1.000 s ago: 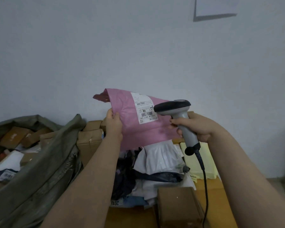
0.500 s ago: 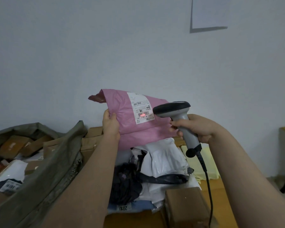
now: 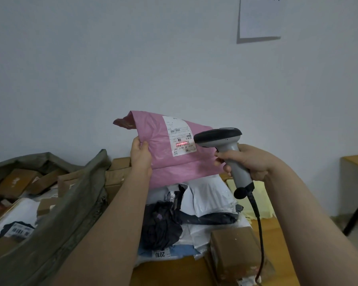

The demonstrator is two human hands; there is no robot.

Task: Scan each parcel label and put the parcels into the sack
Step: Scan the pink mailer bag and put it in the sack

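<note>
Our left hand (image 3: 141, 156) curls round the left edge of the pink parcel (image 3: 170, 164), raised above the pile (image 3: 207, 197). Our right hand (image 3: 251, 162) wraps the scanner (image 3: 225, 141). Its red line crosses the label (image 3: 179, 137), so we should steady both until it reads.

Readable print: a single number.
A white sticker (image 3: 160, 254) on the blue plastic parcel (image 3: 183, 249) reads "2010"; the white shipping label (image 3: 179, 137) on the pink plastic mailer (image 3: 163, 164) carries barcodes and print too small to read, and the white paper sheet (image 3: 258, 19) on the wall shows only cut-off strokes.
</note>
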